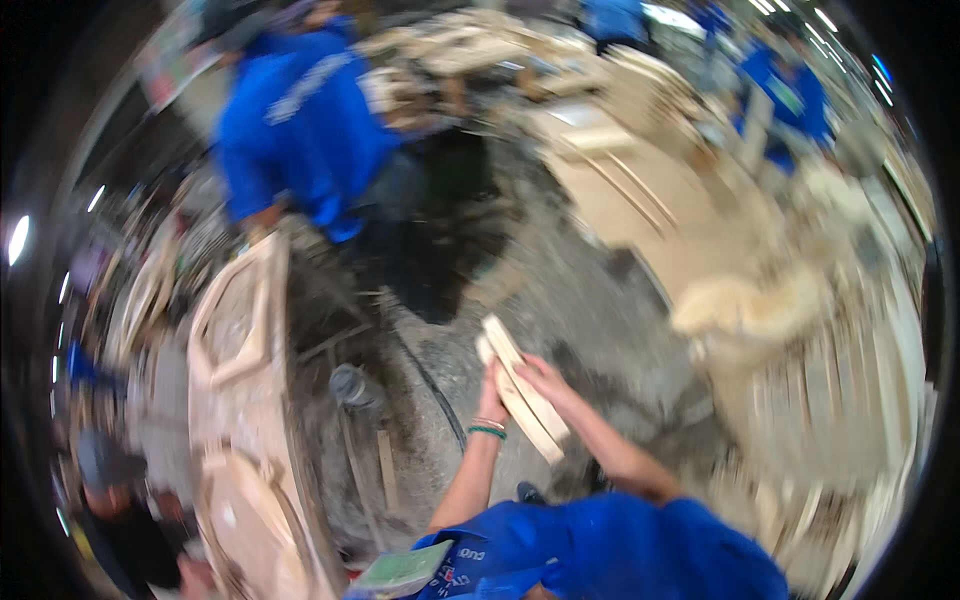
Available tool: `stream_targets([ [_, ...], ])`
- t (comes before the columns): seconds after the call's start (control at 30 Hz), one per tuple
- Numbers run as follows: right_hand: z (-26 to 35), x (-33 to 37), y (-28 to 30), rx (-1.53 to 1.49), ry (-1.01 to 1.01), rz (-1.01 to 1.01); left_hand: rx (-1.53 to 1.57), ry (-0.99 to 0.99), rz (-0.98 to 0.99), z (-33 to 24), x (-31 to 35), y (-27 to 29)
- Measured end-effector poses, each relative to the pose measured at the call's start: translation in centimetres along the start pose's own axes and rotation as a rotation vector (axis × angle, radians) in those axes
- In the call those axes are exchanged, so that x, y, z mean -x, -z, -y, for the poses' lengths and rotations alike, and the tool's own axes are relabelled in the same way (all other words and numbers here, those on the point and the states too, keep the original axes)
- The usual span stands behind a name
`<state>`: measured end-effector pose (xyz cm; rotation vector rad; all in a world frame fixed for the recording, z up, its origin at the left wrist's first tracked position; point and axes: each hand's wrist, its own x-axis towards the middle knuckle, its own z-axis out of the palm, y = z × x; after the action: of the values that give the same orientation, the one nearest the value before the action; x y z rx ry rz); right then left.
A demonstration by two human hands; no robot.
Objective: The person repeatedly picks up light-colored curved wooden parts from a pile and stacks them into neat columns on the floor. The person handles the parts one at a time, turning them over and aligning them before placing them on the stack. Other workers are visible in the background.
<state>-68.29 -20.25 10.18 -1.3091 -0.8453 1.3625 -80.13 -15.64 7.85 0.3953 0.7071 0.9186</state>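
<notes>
Two pale wooden pieces point(527, 396) lie side by side between my hands, in front of my body and above the floor. My left hand point(491, 392), with bracelets at its wrist, is closed around their left side. From the right, my right hand point(544, 378) grips the same pieces near their upper half, its fingers over the top edge. A narrow dark gap runs between the two pieces. Motion blur hides the finer detail of the fingers.
On the left stands a workbench point(305, 480) bearing curved wooden frames point(235, 315). A table point(590, 185) with wooden parts is at right, and stacked wooden strips point(830, 380) stand nearer. A co-worker in blue point(300, 130) is at the far left. A dark cable point(430, 385) crosses the floor.
</notes>
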Motion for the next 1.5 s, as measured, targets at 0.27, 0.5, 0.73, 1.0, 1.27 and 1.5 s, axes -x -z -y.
stream_targets([
  [0.27,4.3,4.9,5.3,-0.988,-0.093,0.150,-0.036,0.027,0.249,-3.6,0.9,-2.1],
  [0.5,11.9,9.8,13.0,-1.080,0.203,-0.089,0.105,0.309,0.654,-3.1,-3.7,-13.6],
  [0.73,14.4,18.1,19.0,-1.004,0.437,-0.474,-0.387,0.116,0.786,2.9,-8.6,-24.1],
  [1.0,12.5,27.5,12.4,-0.733,1.061,-1.223,-0.642,0.557,1.074,15.3,-9.2,-32.3],
  [1.27,5.9,22.4,8.2,-0.980,1.654,-1.035,-0.647,1.043,1.404,19.8,-9.0,-34.8],
  [1.5,2.9,17.1,0.2,-0.911,1.671,-1.735,-0.502,1.280,1.368,18.0,-15.6,-36.6],
])
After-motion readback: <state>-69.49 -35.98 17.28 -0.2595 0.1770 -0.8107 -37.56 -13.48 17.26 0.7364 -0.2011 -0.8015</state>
